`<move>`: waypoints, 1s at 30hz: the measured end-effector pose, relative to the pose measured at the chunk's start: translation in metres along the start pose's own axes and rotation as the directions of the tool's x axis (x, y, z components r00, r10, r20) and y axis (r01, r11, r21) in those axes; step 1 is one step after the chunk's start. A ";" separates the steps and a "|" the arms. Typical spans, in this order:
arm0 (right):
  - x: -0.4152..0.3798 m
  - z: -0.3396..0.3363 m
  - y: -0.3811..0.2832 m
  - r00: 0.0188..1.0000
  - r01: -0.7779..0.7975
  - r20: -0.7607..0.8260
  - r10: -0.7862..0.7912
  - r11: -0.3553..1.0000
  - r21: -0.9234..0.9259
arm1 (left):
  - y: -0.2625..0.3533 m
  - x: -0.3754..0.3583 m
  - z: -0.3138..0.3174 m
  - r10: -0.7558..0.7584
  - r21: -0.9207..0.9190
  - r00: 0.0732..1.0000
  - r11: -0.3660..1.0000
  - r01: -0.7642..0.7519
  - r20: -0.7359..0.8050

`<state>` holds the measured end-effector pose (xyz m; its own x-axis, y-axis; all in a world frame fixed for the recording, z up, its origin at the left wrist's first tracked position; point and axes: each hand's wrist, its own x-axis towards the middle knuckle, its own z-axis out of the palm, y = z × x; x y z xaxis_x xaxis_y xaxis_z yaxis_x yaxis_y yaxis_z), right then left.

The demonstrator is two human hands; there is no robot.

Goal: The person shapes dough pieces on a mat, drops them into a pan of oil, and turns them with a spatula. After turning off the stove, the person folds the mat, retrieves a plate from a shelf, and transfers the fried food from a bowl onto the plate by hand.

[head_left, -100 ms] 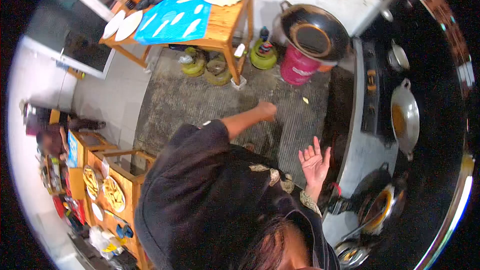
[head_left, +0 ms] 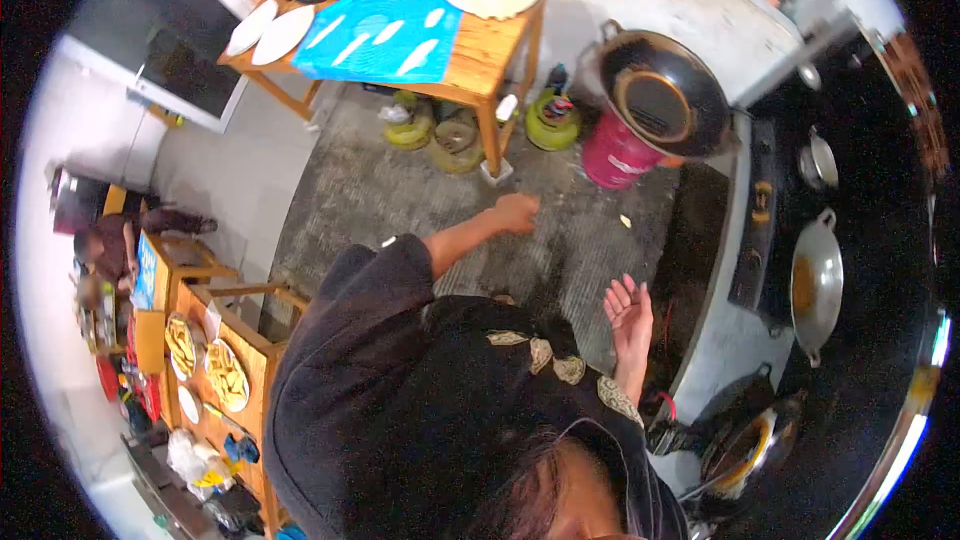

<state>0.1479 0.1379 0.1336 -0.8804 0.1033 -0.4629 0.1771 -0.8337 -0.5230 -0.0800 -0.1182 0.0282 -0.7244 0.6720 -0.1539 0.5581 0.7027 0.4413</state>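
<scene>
My left hand [head_left: 517, 212] reaches forward over the dark ridged floor mat [head_left: 340, 190], its fingers curled into a loose fist seen from the back. No object shows in it. On the other side my right hand [head_left: 629, 316] is raised palm toward me, fingers apart and slightly bent, with nothing on the palm. It is nearest the grey stove counter [head_left: 715, 340]. Neither hand touches anything. A small pale scrap [head_left: 626, 221] lies on the mat ahead. My dark sleeve [head_left: 350, 285] covers the left upper arm.
Ahead stands a wooden table [head_left: 480, 60] with a blue sheet [head_left: 385, 35]; green gas cylinders [head_left: 553, 120] sit nearby. A large wok [head_left: 660, 90] rests on a pink drum [head_left: 615, 152]. Pans [head_left: 817, 285] line the right. Left are plates of fried food [head_left: 227, 375] and a person [head_left: 115, 240].
The view has turned slightly, so the table and wok sit further right and lower. My left hand has shifted a little left in view. The fingers of my right hand are more bent.
</scene>
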 end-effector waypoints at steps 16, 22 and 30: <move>0.388 0.292 0.031 0.699 0.697 0.696 -0.168 -0.063 -0.715 | -0.193 0.002 -0.237 -0.615 -0.422 0.285 0.744 0.518 -0.735; 0.439 0.369 0.068 0.728 0.674 0.679 -0.095 -0.077 -0.735 | -0.247 0.014 -0.256 -0.564 -0.365 0.301 0.774 0.517 -0.769; 0.463 0.407 0.136 0.566 0.732 0.821 -0.075 -0.412 -0.542 | -0.354 0.017 -0.290 -0.337 -0.186 0.625 0.937 0.296 -0.704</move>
<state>-0.4146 -0.1488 0.1393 -0.8726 -0.3245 0.3651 -0.4792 0.7135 -0.5112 -0.4074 -0.4236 0.1261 -0.9261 0.0186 0.3769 0.2329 0.8141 0.5320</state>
